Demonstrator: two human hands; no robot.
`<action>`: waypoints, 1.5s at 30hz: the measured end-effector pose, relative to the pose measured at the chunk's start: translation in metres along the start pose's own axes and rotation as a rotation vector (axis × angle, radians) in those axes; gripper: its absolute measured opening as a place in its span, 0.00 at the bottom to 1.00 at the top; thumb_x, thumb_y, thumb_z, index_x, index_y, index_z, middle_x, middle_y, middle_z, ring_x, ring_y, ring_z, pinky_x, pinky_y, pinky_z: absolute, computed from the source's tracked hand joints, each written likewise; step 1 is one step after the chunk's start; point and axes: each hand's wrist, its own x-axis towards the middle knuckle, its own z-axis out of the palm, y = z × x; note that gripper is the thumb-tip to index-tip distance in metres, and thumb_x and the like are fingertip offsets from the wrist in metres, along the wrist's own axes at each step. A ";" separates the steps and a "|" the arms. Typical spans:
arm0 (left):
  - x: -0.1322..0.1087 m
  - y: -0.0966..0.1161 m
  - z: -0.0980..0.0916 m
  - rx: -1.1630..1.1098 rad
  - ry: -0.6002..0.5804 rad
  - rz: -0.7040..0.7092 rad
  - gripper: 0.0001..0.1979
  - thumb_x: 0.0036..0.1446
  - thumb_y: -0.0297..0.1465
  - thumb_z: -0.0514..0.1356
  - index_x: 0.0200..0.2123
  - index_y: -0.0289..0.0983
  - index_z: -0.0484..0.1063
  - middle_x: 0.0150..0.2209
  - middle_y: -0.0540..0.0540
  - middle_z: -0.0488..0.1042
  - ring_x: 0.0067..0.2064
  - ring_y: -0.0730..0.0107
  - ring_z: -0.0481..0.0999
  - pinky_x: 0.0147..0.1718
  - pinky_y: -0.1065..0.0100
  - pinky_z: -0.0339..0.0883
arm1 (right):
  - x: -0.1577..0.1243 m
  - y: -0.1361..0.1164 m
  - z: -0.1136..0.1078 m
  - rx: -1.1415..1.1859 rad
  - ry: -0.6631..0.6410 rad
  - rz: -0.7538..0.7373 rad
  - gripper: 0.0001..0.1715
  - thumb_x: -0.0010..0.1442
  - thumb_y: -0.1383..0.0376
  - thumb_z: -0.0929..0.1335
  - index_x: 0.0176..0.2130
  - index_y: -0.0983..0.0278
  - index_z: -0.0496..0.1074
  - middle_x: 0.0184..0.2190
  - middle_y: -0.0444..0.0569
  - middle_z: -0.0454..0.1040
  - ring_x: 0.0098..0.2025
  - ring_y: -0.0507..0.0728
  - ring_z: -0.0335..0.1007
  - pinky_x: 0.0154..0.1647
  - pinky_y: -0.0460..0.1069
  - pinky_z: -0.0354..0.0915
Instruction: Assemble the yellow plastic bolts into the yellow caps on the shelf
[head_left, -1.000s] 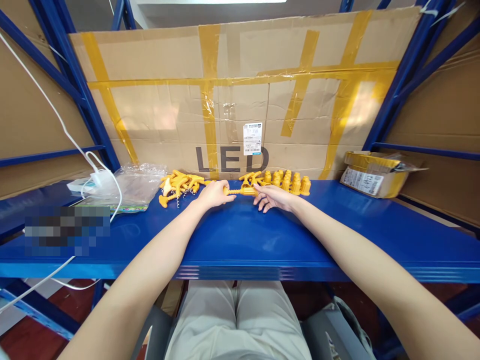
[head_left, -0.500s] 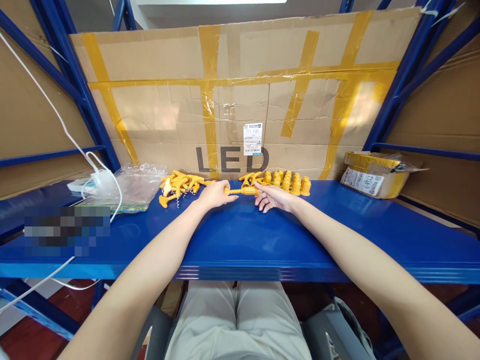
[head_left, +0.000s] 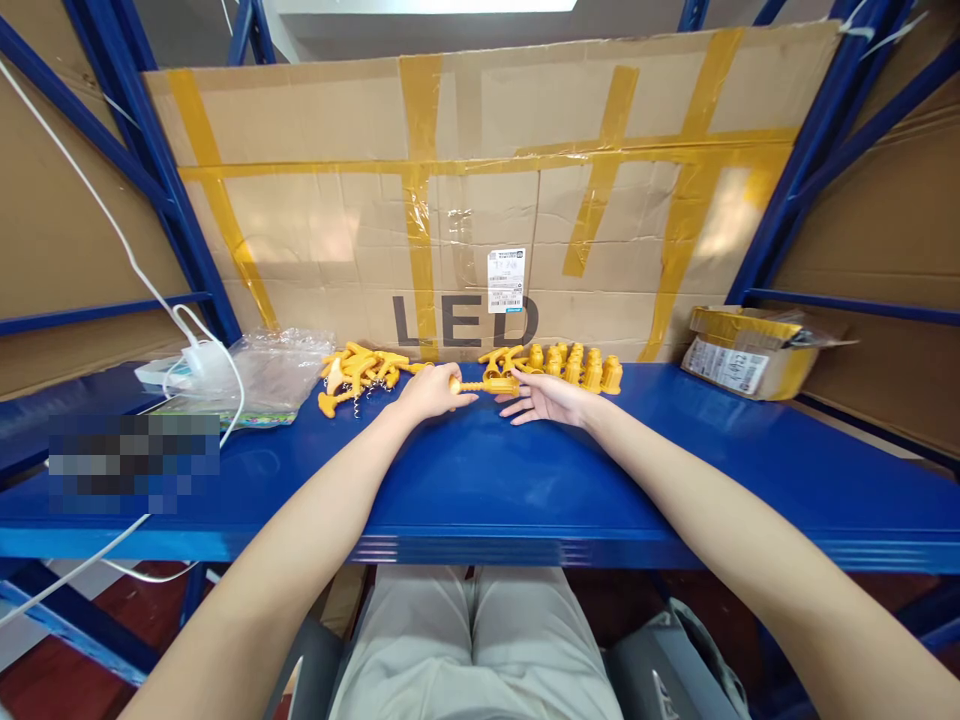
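Note:
Over the middle of the blue shelf, my left hand (head_left: 430,392) is closed around the handle end of a yellow corkscrew (head_left: 471,386). Its thin shaft points right, into a yellow bell-shaped sleeve (head_left: 499,385). My right hand (head_left: 553,399) pinches the far end of that sleeve between thumb and index finger, the other fingers stretched out below. Left of my hands lies a pile of yellow corkscrew handles (head_left: 361,368) with bare metal spirals. Behind the right hand stand several yellow sleeves (head_left: 574,366) in rows, with a few yellow corkscrew pieces (head_left: 501,357) beside them.
Blue shelf (head_left: 480,480) bears clear plastic bags (head_left: 274,365) and a white plug with cable (head_left: 202,358) on the left. An open cardboard box (head_left: 739,352) sits at the right. A taped cardboard sheet (head_left: 337,240) walls off the back.
The fingers of my right hand have spread and straightened beneath the sleeve. My left hand keeps its hold on the corkscrew in nearly the same place.

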 end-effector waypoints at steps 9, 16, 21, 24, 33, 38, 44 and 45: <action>-0.003 -0.003 0.001 -0.122 -0.040 0.091 0.38 0.51 0.47 0.61 0.62 0.39 0.55 0.34 0.48 0.77 0.39 0.61 0.76 0.37 0.66 0.66 | -0.001 -0.011 -0.005 0.258 0.172 -0.132 0.09 0.64 0.73 0.62 0.36 0.66 0.70 0.31 0.49 0.79 0.32 0.52 0.77 0.46 0.50 0.72; -0.002 -0.004 0.000 -0.069 -0.023 0.038 0.26 0.56 0.39 0.57 0.58 0.38 0.63 0.36 0.47 0.78 0.39 0.61 0.77 0.38 0.66 0.67 | 0.001 -0.020 -0.008 0.263 0.308 -0.343 0.06 0.60 0.75 0.65 0.35 0.64 0.67 0.30 0.47 0.78 0.31 0.54 0.78 0.45 0.51 0.73; -0.001 -0.003 0.001 -0.045 -0.037 0.021 0.23 0.57 0.39 0.56 0.55 0.38 0.66 0.35 0.47 0.78 0.39 0.62 0.77 0.38 0.66 0.67 | 0.024 -0.016 -0.002 0.059 0.373 -0.559 0.10 0.53 0.71 0.71 0.36 0.62 0.67 0.38 0.46 0.78 0.35 0.52 0.77 0.47 0.51 0.71; -0.001 -0.002 0.001 -0.044 -0.048 0.027 0.23 0.57 0.38 0.56 0.55 0.37 0.67 0.35 0.46 0.78 0.38 0.62 0.77 0.38 0.66 0.67 | 0.041 -0.014 0.003 -0.183 0.406 -0.686 0.13 0.52 0.67 0.71 0.39 0.62 0.68 0.43 0.47 0.76 0.38 0.53 0.76 0.47 0.53 0.70; 0.000 -0.003 0.002 -0.043 -0.070 0.058 0.21 0.57 0.37 0.56 0.52 0.36 0.70 0.33 0.46 0.79 0.36 0.62 0.77 0.35 0.66 0.67 | 0.087 -0.006 0.029 -1.120 0.473 -0.704 0.16 0.57 0.72 0.64 0.47 0.65 0.67 0.49 0.54 0.73 0.51 0.59 0.69 0.52 0.55 0.64; 0.000 -0.002 0.002 -0.054 -0.091 0.055 0.19 0.58 0.37 0.56 0.50 0.36 0.72 0.33 0.46 0.79 0.35 0.63 0.77 0.35 0.66 0.67 | 0.087 0.001 0.040 -1.504 0.431 -0.469 0.18 0.62 0.72 0.59 0.50 0.65 0.68 0.56 0.56 0.69 0.51 0.63 0.70 0.51 0.58 0.63; 0.000 -0.002 0.003 -0.053 -0.092 0.059 0.18 0.57 0.37 0.56 0.47 0.36 0.74 0.33 0.46 0.79 0.36 0.63 0.77 0.37 0.66 0.68 | 0.084 0.010 0.039 -1.638 0.445 -0.383 0.21 0.66 0.68 0.57 0.53 0.62 0.69 0.65 0.54 0.59 0.61 0.66 0.61 0.61 0.66 0.52; 0.000 -0.003 0.003 -0.054 -0.094 0.063 0.18 0.57 0.37 0.56 0.47 0.36 0.74 0.33 0.46 0.79 0.36 0.62 0.77 0.37 0.66 0.68 | 0.083 0.010 0.039 -1.631 0.447 -0.370 0.22 0.67 0.67 0.57 0.55 0.62 0.69 0.65 0.54 0.59 0.62 0.66 0.59 0.62 0.67 0.49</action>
